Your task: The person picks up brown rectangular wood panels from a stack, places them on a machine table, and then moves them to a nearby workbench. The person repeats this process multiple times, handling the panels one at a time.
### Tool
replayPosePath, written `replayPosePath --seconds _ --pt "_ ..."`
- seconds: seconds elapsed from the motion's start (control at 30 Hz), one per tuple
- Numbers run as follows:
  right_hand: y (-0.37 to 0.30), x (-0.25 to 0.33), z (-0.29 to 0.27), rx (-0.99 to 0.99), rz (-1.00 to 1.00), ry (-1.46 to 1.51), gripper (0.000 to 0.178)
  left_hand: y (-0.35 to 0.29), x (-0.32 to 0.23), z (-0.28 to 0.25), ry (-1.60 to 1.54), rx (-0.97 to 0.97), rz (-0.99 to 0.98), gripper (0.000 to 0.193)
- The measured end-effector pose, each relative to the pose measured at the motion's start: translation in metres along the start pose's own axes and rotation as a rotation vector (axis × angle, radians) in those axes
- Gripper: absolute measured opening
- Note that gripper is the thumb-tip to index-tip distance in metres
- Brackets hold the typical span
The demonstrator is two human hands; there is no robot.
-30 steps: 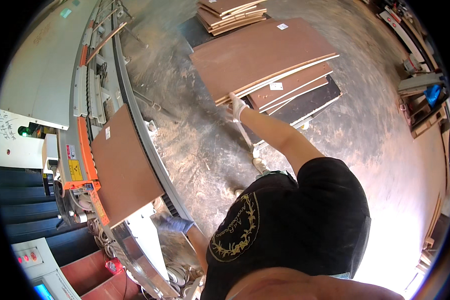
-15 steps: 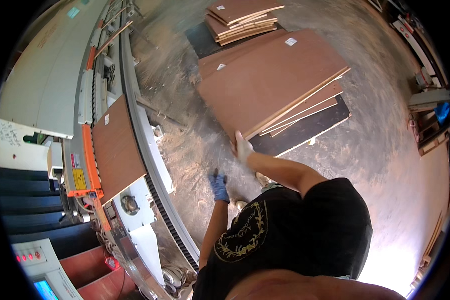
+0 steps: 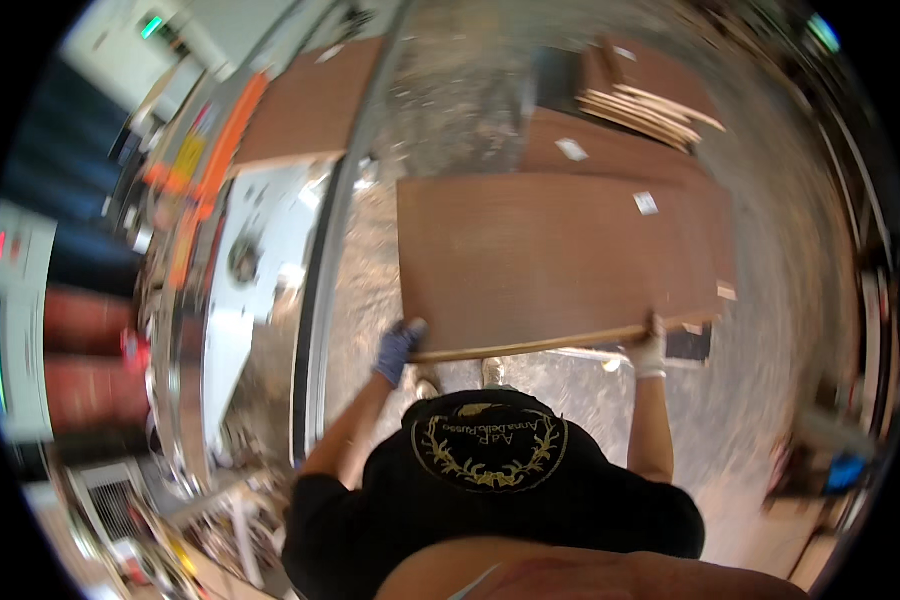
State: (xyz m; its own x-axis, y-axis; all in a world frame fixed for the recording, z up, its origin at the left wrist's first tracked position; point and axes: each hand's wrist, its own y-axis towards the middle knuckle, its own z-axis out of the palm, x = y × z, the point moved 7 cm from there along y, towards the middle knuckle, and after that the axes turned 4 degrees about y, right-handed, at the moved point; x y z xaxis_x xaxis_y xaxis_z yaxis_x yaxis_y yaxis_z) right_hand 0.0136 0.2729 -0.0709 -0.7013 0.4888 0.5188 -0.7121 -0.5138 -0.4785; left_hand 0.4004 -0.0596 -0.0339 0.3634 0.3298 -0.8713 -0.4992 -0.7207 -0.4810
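A large reddish-brown board (image 3: 530,260) with pale cut edges and a small white label spans the space in front of me. My left hand (image 3: 398,350), in a blue glove, grips its near left corner, with the thumb over the top. Along the near edge, toward the right, my right hand (image 3: 650,350) in a white glove is closed on the same board. Its fingers underneath are hidden. Another brown board (image 3: 595,148) shows behind the held one, and parts of a pile peek out below its right end.
On the left runs a long machine with an orange rail (image 3: 232,130) and another brown board (image 3: 310,105) lying on it. A smaller stack of boards (image 3: 660,85) sits at the far right. A control panel (image 3: 20,260) stands at the left edge. The dusty floor (image 3: 450,110) is blurred.
My left hand, free before, now grips the board's near left corner. My right hand has shifted along the near edge to the right. The board has turned to face me, and the whole view has swung left.
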Motion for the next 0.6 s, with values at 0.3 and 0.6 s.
replayPosePath --seconds 0.3,0.6 --pt "0.001 -0.101 -0.02 -0.026 0.108 0.146 0.051 -0.078 0.048 -0.268 -1.069 -0.408 -0.016 0.03" --pt "-0.141 -0.255 0.133 0.097 0.431 0.01 0.045 -0.058 0.097 -0.331 -1.098 -0.684 0.153 0.031"
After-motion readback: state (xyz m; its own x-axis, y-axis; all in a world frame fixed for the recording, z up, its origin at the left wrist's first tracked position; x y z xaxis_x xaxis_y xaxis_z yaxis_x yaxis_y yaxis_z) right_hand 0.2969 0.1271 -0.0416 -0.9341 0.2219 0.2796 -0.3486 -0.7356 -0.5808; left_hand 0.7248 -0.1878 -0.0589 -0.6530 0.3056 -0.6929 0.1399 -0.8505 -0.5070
